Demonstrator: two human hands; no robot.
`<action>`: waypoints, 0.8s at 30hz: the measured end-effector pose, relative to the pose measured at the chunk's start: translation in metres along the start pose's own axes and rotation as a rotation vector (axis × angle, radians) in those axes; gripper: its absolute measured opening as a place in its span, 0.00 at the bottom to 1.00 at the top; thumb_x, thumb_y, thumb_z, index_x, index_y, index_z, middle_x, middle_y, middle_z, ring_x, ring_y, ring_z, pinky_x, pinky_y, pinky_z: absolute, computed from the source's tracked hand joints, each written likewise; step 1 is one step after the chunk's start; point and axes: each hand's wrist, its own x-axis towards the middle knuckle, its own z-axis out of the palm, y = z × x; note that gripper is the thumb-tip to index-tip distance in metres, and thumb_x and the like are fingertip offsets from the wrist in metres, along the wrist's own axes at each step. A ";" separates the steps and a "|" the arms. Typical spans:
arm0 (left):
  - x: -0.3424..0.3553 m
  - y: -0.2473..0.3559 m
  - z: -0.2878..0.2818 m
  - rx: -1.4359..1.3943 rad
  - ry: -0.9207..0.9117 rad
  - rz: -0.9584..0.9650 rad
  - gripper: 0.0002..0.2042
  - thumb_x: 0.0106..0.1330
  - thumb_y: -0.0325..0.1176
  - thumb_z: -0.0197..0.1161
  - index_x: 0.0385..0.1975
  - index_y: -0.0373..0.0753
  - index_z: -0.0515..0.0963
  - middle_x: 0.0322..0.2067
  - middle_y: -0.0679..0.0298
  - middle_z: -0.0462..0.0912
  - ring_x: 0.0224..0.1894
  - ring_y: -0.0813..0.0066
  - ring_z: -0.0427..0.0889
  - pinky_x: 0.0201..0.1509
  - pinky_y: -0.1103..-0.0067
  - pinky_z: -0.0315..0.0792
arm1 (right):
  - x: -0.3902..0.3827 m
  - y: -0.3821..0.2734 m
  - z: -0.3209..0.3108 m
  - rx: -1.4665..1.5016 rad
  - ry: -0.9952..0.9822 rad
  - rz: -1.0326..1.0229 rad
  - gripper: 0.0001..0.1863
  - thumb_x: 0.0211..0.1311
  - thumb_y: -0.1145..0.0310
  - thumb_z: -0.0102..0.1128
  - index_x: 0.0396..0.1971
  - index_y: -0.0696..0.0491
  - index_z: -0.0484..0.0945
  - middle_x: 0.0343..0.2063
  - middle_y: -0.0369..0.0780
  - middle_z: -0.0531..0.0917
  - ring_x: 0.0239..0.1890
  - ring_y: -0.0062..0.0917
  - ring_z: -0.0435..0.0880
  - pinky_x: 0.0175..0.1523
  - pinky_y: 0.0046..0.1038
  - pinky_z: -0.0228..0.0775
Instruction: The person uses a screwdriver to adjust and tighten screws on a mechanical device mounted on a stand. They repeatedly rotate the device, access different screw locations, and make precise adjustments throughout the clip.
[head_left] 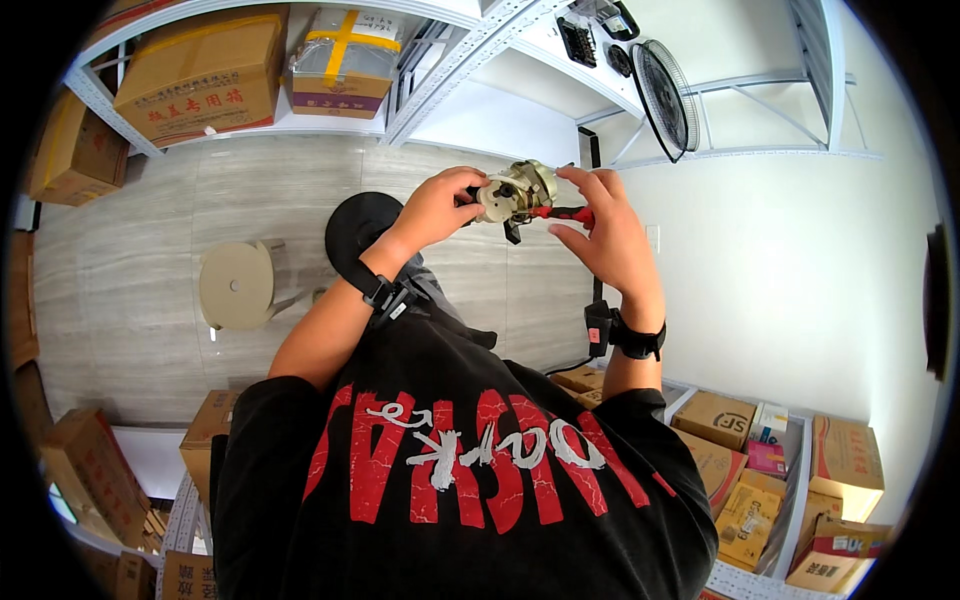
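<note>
My left hand point(436, 209) is closed around the left side of a fan motor point(530, 184), which has a pale cream housing and a brassy metal body. Against the motor's near right side points a red and black screwdriver point(573, 214). Its handle lies in my right hand point(612, 232), between the thumb and the curled fingers. The index finger reaches toward the motor's far right edge. The screwdriver's tip is hidden by the motor's parts. Below my left wrist a round black base point(360, 232) rests on the floor, partly covered by my forearm.
A beige stool point(236, 285) stands on the floor to the left. Shelving ahead carries cardboard boxes point(205, 80) and, to the right, a black fan grille point(664, 98) with small black parts point(578, 40). More boxes point(712, 418) fill shelves at the lower right. A white wall rises on the right.
</note>
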 end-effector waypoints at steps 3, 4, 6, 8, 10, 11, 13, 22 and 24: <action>-0.001 -0.001 0.001 0.008 0.008 0.008 0.18 0.60 0.22 0.69 0.51 0.32 0.78 0.55 0.61 0.80 0.41 0.72 0.84 0.46 0.78 0.79 | -0.002 0.005 -0.003 0.065 -0.084 -0.080 0.13 0.62 0.66 0.67 0.46 0.51 0.80 0.32 0.42 0.82 0.30 0.39 0.83 0.35 0.37 0.74; -0.001 0.000 0.001 0.007 0.008 0.006 0.18 0.60 0.22 0.69 0.51 0.32 0.78 0.55 0.61 0.80 0.41 0.72 0.84 0.46 0.78 0.79 | -0.002 0.007 -0.003 0.069 -0.150 -0.067 0.14 0.62 0.67 0.67 0.46 0.51 0.80 0.33 0.43 0.82 0.30 0.39 0.83 0.36 0.36 0.74; -0.001 0.001 0.001 0.010 0.008 -0.001 0.18 0.60 0.22 0.69 0.51 0.33 0.78 0.55 0.61 0.80 0.41 0.73 0.84 0.46 0.78 0.79 | -0.001 0.005 0.003 -0.050 -0.094 0.062 0.15 0.59 0.72 0.68 0.47 0.51 0.80 0.35 0.43 0.80 0.33 0.39 0.82 0.38 0.35 0.75; -0.001 0.002 0.000 0.017 0.001 -0.009 0.18 0.60 0.22 0.69 0.51 0.33 0.79 0.55 0.61 0.80 0.40 0.73 0.84 0.47 0.78 0.79 | 0.000 0.001 0.006 -0.117 -0.078 0.186 0.17 0.57 0.75 0.68 0.47 0.52 0.80 0.37 0.44 0.79 0.35 0.40 0.82 0.40 0.35 0.75; -0.001 0.001 0.001 -0.005 0.004 -0.005 0.18 0.60 0.22 0.69 0.51 0.33 0.79 0.56 0.61 0.80 0.40 0.73 0.84 0.47 0.78 0.79 | 0.004 -0.006 0.004 -0.129 -0.105 0.294 0.18 0.56 0.77 0.68 0.48 0.52 0.80 0.39 0.45 0.78 0.36 0.40 0.82 0.41 0.35 0.75; -0.001 0.001 0.001 -0.015 0.009 -0.003 0.18 0.60 0.22 0.69 0.51 0.33 0.79 0.56 0.61 0.80 0.40 0.73 0.84 0.47 0.78 0.79 | 0.004 -0.008 0.002 -0.059 -0.097 0.198 0.18 0.56 0.76 0.68 0.48 0.52 0.79 0.40 0.45 0.79 0.35 0.41 0.82 0.41 0.35 0.75; -0.001 0.001 0.000 -0.014 0.012 -0.011 0.17 0.60 0.24 0.69 0.50 0.34 0.79 0.54 0.61 0.80 0.41 0.69 0.85 0.47 0.76 0.79 | 0.002 -0.009 -0.006 0.079 -0.079 0.008 0.18 0.58 0.74 0.68 0.50 0.52 0.79 0.40 0.47 0.81 0.34 0.41 0.82 0.40 0.36 0.75; 0.000 0.003 -0.001 -0.038 0.007 -0.010 0.17 0.59 0.25 0.70 0.49 0.34 0.80 0.53 0.62 0.81 0.40 0.67 0.85 0.46 0.75 0.79 | 0.009 -0.001 0.003 -0.163 -0.119 0.288 0.18 0.59 0.74 0.67 0.50 0.52 0.79 0.42 0.44 0.80 0.34 0.37 0.83 0.41 0.35 0.76; 0.001 0.001 -0.001 -0.034 0.002 -0.009 0.17 0.59 0.25 0.70 0.49 0.35 0.80 0.53 0.62 0.81 0.41 0.66 0.85 0.46 0.75 0.79 | 0.008 -0.008 -0.001 -0.092 -0.080 0.218 0.18 0.59 0.74 0.67 0.50 0.52 0.79 0.42 0.44 0.80 0.34 0.38 0.83 0.40 0.36 0.76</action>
